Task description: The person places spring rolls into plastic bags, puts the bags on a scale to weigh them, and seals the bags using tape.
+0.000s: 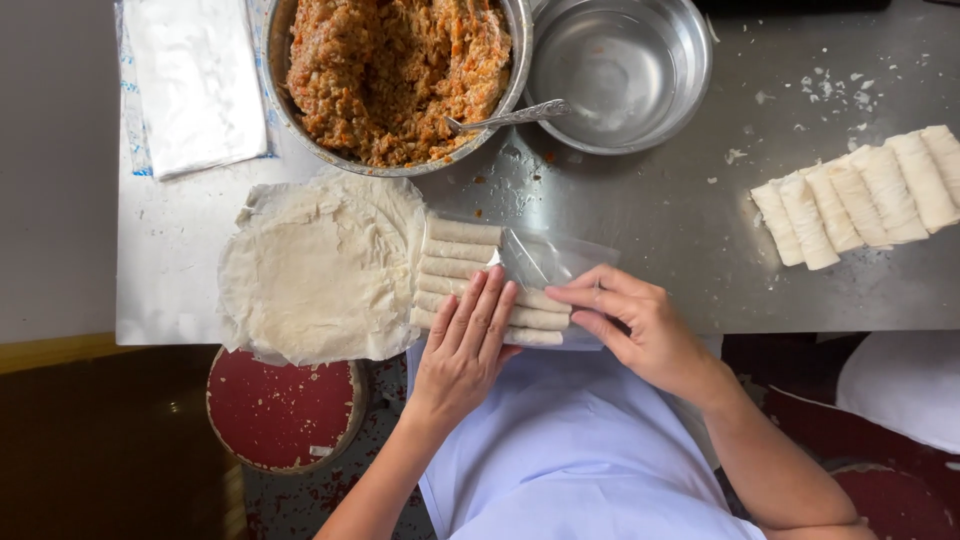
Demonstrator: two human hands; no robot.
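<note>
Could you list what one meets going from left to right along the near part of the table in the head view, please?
Stack of round wrappers → left hand on the bagged rolls → right hand at the clear bag → row of loose rolls.

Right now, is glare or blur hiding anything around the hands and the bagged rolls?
Head view: sharp throughout, soft even light. Mild sheen on the clear bag and empty steel bowl; the rolls under the left hand stay readable. Right hand is crisp; the lower left corner is dark.
</note>
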